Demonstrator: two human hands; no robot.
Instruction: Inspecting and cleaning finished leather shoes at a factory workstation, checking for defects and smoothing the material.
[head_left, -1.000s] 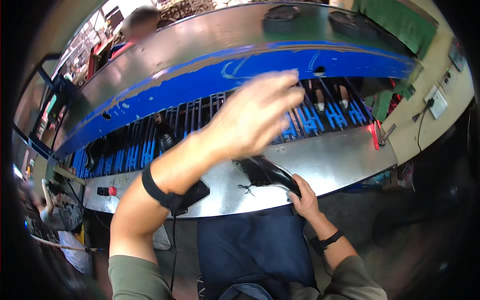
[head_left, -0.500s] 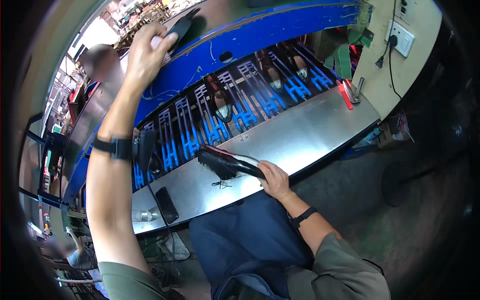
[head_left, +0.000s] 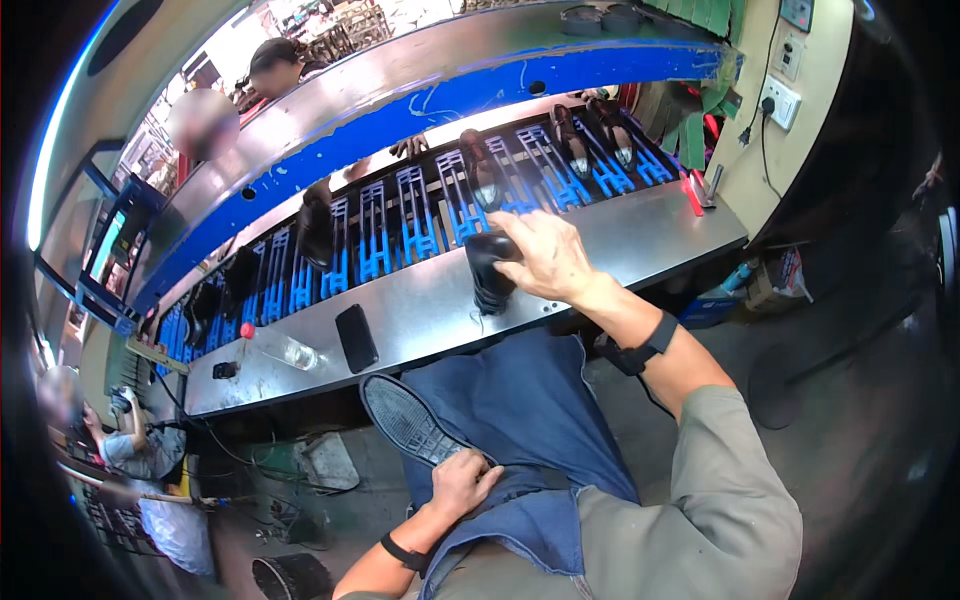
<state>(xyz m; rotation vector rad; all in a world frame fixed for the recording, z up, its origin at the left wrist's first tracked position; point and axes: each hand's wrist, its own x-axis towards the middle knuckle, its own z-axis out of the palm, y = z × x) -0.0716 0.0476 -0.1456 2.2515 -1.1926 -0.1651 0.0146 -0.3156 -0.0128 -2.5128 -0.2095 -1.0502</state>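
A dark shoe sole [head_left: 405,420] with a grey patterned tread lies over my lap, its tread side up. My left hand [head_left: 463,485] is closed on the near end of this sole. On the metal bench, a black shoe [head_left: 487,272] stands tilted with its laces hanging near the bench top. My right hand [head_left: 550,255] grips the upper part of that shoe, thumb on the near side. The fingers' far side is partly hidden.
Behind the metal bench [head_left: 620,245] runs a rack of blue bars [head_left: 372,235] carrying several dark shoes [head_left: 575,145]. A phone [head_left: 356,338] and a clear bottle [head_left: 285,348] lie on the left. A red-handled tool [head_left: 692,192] rests at right. A co-worker's gloved hand [head_left: 410,147] shows beyond the rack.
My left hand has come down from the upper shelf to my lap with the sole. My right hand has shifted its grip on the shoe, which now stands more upright. The view has swung.
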